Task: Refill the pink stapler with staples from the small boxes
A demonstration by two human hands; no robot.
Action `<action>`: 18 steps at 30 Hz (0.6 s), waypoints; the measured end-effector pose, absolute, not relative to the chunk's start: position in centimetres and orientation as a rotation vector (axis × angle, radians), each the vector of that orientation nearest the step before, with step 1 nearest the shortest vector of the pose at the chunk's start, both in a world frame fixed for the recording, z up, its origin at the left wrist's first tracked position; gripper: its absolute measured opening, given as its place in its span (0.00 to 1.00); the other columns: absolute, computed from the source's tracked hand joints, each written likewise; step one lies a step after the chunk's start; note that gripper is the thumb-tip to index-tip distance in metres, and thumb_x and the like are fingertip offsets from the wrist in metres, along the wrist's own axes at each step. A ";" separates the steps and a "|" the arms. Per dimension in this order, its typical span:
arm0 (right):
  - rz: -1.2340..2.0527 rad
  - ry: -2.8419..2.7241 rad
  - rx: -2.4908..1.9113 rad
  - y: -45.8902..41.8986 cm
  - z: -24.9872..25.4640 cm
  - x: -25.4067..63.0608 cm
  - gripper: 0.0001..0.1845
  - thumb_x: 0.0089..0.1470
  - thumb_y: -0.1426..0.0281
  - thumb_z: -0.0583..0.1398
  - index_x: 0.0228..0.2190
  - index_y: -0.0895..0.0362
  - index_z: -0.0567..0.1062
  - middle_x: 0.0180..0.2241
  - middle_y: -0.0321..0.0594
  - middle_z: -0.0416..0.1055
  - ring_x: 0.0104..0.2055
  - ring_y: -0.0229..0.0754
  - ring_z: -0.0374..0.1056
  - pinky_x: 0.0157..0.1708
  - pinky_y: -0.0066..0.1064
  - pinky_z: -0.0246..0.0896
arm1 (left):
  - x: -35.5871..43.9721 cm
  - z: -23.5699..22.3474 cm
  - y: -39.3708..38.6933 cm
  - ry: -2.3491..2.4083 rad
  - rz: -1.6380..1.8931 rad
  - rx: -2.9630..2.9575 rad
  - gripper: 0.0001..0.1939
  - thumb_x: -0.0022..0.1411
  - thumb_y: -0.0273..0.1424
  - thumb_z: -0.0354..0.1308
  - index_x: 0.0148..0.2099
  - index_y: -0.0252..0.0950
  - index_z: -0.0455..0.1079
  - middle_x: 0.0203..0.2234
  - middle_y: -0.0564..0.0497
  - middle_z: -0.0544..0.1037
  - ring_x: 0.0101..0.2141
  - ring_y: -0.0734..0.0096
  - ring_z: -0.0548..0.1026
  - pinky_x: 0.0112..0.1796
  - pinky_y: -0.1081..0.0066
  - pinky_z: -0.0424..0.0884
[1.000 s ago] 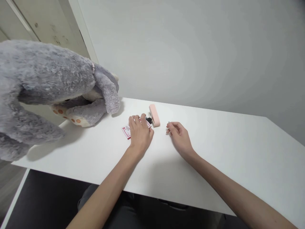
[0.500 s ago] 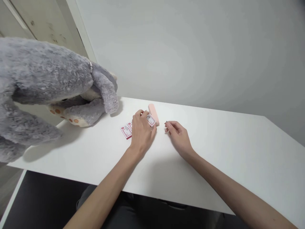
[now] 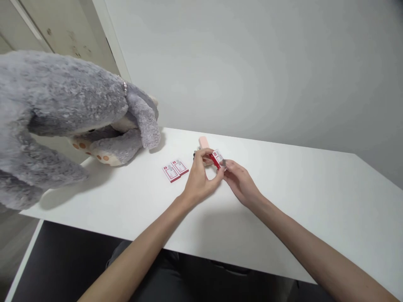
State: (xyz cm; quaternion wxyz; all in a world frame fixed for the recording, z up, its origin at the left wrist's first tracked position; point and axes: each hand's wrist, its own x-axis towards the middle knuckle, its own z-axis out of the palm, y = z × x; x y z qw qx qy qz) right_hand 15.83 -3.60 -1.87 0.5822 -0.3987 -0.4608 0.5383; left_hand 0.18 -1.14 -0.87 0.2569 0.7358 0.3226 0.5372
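My left hand is raised a little above the white table and pinches a small red-and-white box between thumb and fingers. My right hand meets it from the right, its fingertips closed against the box's right end. Two more small red-and-white boxes lie side by side on the table, left of my hands. Just behind my left hand, a pink stapler rests on the table, mostly hidden by the fingers.
A large grey plush toy lies across the table's left end and overhangs its edge. A plain grey wall stands right behind the table. The table's front edge runs below my forearms.
My left hand lifted one small box off the table and carried it right, uncovering the two other boxes. My right hand closed in on the lifted box.
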 end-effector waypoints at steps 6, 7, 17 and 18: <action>1.360 -1.043 -0.890 -3.5 -1.7 16.0 0.18 0.57 0.49 0.65 0.34 0.50 0.79 0.36 0.42 0.75 0.36 0.48 0.69 0.39 0.42 0.69 | 0.3 -0.1 -0.8 0.696 1.375 1.592 0.14 0.73 0.40 0.60 0.55 0.41 0.64 0.57 0.40 0.77 0.55 0.60 0.77 0.58 0.56 0.71; 1.366 -1.059 -0.895 -3.5 -1.7 16.0 0.19 0.57 0.48 0.65 0.34 0.51 0.79 0.35 0.42 0.75 0.36 0.48 0.69 0.38 0.42 0.69 | 0.2 -0.1 -0.7 0.682 1.341 1.544 0.16 0.72 0.42 0.61 0.54 0.40 0.64 0.56 0.40 0.78 0.55 0.60 0.77 0.57 0.56 0.71; 1.358 -1.067 -0.889 -3.7 -1.7 15.9 0.18 0.57 0.48 0.66 0.36 0.49 0.80 0.48 0.45 0.78 0.50 0.54 0.71 0.36 0.40 0.67 | -0.2 -0.5 0.7 0.671 1.326 1.217 0.28 0.59 0.51 0.72 0.47 0.42 0.62 0.47 0.45 0.84 0.47 0.60 0.83 0.51 0.58 0.75; 1.356 -1.067 -0.885 -3.7 -1.7 15.9 0.18 0.58 0.48 0.66 0.37 0.49 0.80 0.50 0.44 0.78 0.51 0.53 0.71 0.36 0.40 0.67 | -0.2 -0.5 0.8 0.687 1.337 1.211 0.28 0.59 0.51 0.72 0.46 0.42 0.62 0.46 0.45 0.84 0.46 0.61 0.83 0.51 0.58 0.75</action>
